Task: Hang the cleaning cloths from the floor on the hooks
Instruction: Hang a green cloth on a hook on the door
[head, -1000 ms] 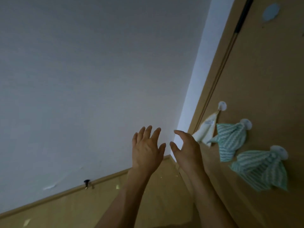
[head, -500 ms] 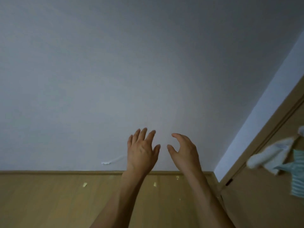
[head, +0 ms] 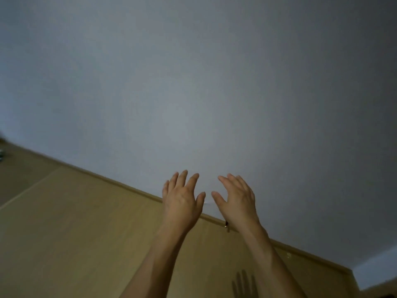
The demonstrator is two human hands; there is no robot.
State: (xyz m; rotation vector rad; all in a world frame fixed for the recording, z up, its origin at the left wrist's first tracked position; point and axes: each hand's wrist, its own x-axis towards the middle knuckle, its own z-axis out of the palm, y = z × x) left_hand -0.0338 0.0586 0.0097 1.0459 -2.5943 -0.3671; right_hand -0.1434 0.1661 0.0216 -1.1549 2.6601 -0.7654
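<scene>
Reaching forward side by side, the left hand [head: 182, 201] and the right hand [head: 238, 201] fill the lower middle of the head view, backs toward the camera. Both are released: the fingers are spread and only loosely bent, and neither holds anything. The left hand sits at about 9 o'clock from the right, the two thumbs near each other but apart. Both bare forearms run down toward 6 o'clock and leave the frame at the bottom edge.

Behind the hands stands a plain pale grey wall [head: 193, 93], which takes up the upper part of the view. A wooden skirting board [head: 120, 183] runs along its foot, slanting from 9 o'clock down toward 4 o'clock. Below it lies the light wooden floor [head: 75, 233]. A shadow of a hand [head: 243, 284] with spread fingers falls on the floor at 6 o'clock from the right hand.

A small dark object [head: 226, 224] sits at the skirting board just beside the right wrist; it may be a door stop, though it is too small to tell.

No cleaning cloth or hook can be made out in this view. At the far 9 o'clock edge a blurred dark shape [head: 1, 154] sits on the floor, too smeared to identify.
</scene>
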